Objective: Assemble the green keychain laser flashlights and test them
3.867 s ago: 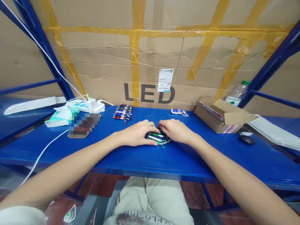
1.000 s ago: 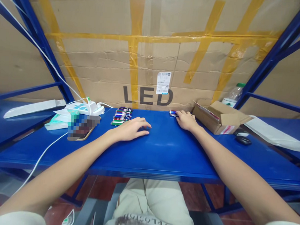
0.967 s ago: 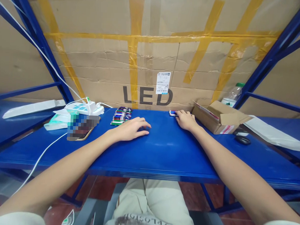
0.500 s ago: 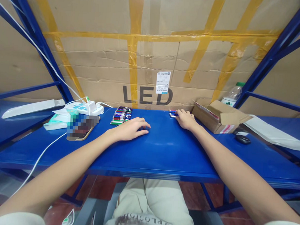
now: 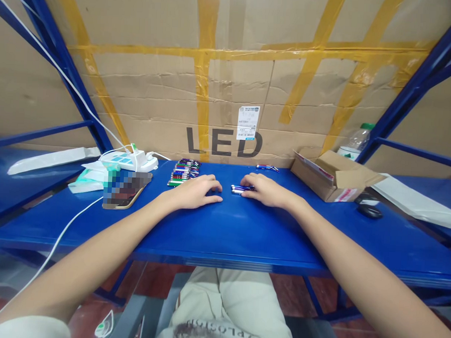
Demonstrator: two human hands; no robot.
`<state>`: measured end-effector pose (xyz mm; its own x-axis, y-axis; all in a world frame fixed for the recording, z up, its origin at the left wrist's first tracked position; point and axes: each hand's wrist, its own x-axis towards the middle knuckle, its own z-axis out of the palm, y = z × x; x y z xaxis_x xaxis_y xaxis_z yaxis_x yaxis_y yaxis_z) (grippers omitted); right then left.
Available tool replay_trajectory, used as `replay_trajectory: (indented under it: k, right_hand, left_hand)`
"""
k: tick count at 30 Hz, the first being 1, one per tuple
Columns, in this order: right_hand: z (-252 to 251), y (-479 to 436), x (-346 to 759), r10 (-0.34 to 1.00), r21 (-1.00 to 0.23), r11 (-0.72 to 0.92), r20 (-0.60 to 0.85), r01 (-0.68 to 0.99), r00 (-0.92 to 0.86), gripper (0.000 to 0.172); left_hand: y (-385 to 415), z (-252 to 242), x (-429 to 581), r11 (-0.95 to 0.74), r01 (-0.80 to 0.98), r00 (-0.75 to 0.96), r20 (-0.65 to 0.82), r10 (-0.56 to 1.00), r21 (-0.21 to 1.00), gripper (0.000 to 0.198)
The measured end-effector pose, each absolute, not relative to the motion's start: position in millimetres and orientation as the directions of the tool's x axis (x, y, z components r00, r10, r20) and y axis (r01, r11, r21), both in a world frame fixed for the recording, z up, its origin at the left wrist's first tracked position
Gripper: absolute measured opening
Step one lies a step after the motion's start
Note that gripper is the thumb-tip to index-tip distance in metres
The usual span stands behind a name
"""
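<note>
My right hand is closed over short shiny metal tubes, blue and silver, whose ends stick out to the left of the fingers; they look like mini flashlights, and my palm hides the rest. Behind that hand lies another red and blue tube with a thin cord or chain at its end. My left hand rests on the table with its fingers loosely curved and apart, nothing in them. Just beyond it sits a row of several coloured tubes, green, red, blue and purple, partly covered by the hand.
On the left of the blue table are a phone, a white power strip and a tissue pack. To the right stand an open cardboard box, a black mouse and a bottle. Large cardboard backs the table.
My right hand has come left and toward me, sliding blue and silver tubes along and leaving a red and blue one behind. My left hand has barely moved.
</note>
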<state>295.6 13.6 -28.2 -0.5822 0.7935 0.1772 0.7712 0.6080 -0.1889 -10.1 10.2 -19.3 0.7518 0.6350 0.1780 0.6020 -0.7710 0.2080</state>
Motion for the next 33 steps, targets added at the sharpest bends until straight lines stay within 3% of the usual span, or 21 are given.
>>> replay_trajectory:
  k: [4,9,18,33]
  right_hand:
    - [-24,-5,275,0.702,-0.284,0.709,0.191,0.646,-0.686,0.022]
    - [-21,-11,272,0.678,-0.325,0.726,0.196,0.606,-0.708,0.022]
    - [-22,-10,272,0.680,-0.327,0.724,0.188,0.608,-0.708,0.022]
    - [-20,-10,274,0.702,-0.325,0.703,0.177,0.632,-0.689,0.023]
  left_hand:
    - [9,-17,-13,-0.768,0.595,0.757,0.155,0.634,0.238,0.045]
    - [8,-16,-13,-0.766,0.576,0.762,0.151,0.629,0.284,0.050]
    - [7,-16,-9,-0.762,0.580,0.761,0.141,0.633,0.289,0.035]
    - [10,-19,-11,-0.773,0.566,0.765,0.165,0.622,0.286,0.030]
